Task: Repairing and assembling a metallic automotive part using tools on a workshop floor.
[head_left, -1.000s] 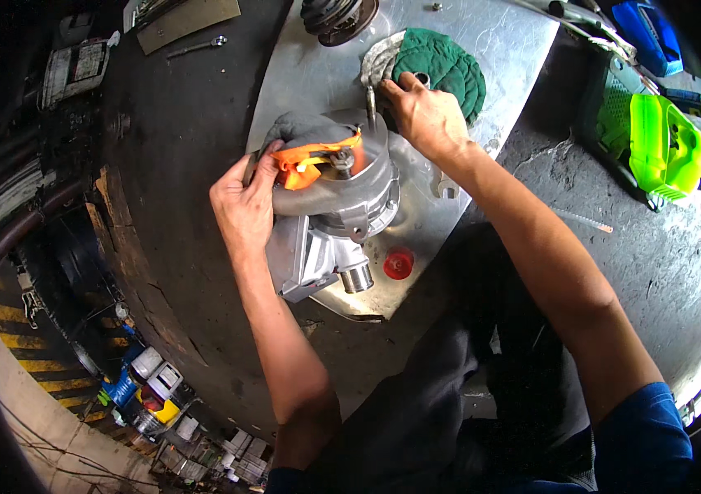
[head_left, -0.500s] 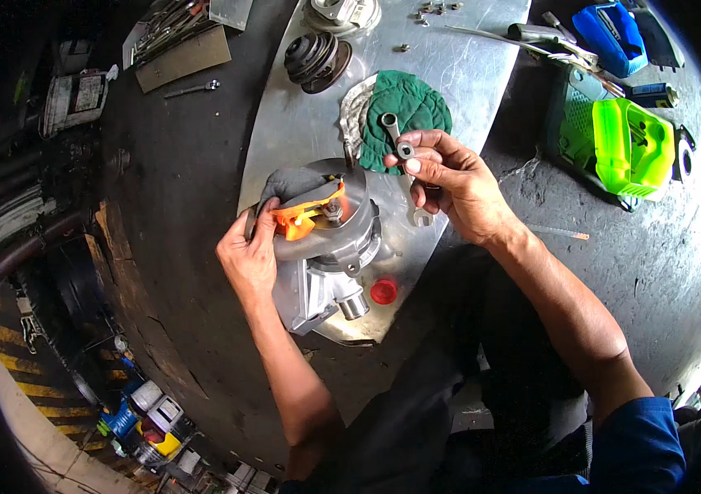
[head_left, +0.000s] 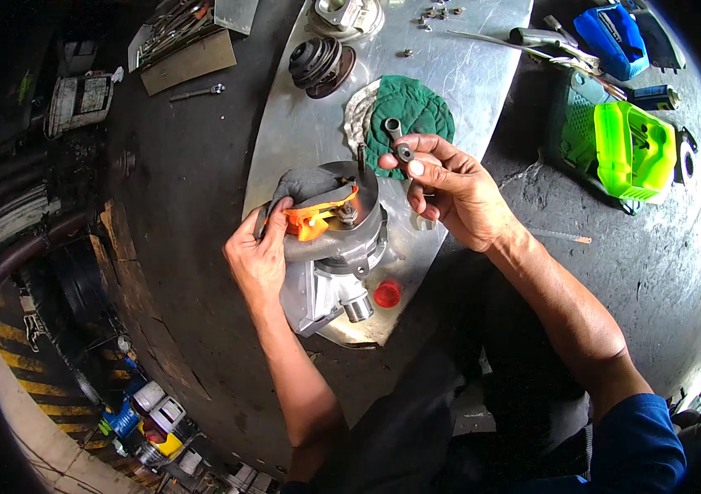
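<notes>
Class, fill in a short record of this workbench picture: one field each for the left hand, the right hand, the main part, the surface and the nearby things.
Left hand: left hand grips the side of the grey metal housing, beside the orange plastic piece.
Right hand: right hand holds a small metal wrench above the housing.
Surface: metal sheet.
Nearby: green cloth, red cap, pulley, bright green tool case.

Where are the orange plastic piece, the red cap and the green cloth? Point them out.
orange plastic piece (head_left: 311,221), head view, on its left body.
red cap (head_left: 386,293), head view, on its top.
green cloth (head_left: 416,111), head view, on its middle.
</notes>
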Tool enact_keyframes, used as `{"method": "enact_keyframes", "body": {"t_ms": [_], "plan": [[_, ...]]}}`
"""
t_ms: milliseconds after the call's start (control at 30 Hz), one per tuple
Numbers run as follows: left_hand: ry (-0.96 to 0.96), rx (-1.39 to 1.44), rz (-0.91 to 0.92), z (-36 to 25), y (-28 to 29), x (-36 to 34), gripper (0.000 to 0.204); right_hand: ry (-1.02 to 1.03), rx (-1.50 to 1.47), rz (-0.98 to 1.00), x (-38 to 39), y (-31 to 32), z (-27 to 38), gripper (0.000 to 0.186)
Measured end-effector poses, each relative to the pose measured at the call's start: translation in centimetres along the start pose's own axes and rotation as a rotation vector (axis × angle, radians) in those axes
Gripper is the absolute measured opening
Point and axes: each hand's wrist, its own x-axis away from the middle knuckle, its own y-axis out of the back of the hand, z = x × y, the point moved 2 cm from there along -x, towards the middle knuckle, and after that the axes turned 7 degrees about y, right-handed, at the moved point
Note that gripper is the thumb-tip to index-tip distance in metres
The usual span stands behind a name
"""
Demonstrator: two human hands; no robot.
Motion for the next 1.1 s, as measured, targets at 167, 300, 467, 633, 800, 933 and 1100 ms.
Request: {"method": "enact_keyframes", "body": {"t_ms": [167, 300, 467, 633, 800, 933, 1100], "plan": [[-0.006, 0.012, 0.003, 0.3, -0.2, -0.1, 0.023, -0.005, -0.009, 0.000, 0.1, 0.0, 0.2, 0.037], [-0.005, 0.045, 0.007, 0.3, -0.2, -0.1, 0.022, -0.005, -0.023, 0.019, 0.1, -0.2, 0.2, 0.037], [0.004, 0.047, 0.019, 0.2, 0.0, 0.0, 0.021, -0.010, -0.065, 0.031, 0.0, -0.3, 0.2, 0.034], [-0.022, 0.032, 0.010, 0.0, -0.2, 0.0, 0.021, -0.047, -0.130, 0.015, 0.0, 0.1, 0.2, 0.030], [-0.005, 0.000, 0.003, -0.3, -0.1, -0.1, 0.021, -0.104, -0.170, -0.021, 0.0, 0.1, 0.1, 0.023], [-0.017, 0.034, -0.003, 0.1, -0.2, -0.3, 0.021, -0.063, -0.198, -0.034, -0.2, 0.6, -0.1, 0.020], [-0.003, 0.012, 0.000, -0.3, -0.1, -0.3, 0.023, 0.241, 0.657, -0.235, -1.5, 3.1, 3.7, 0.019]]}}
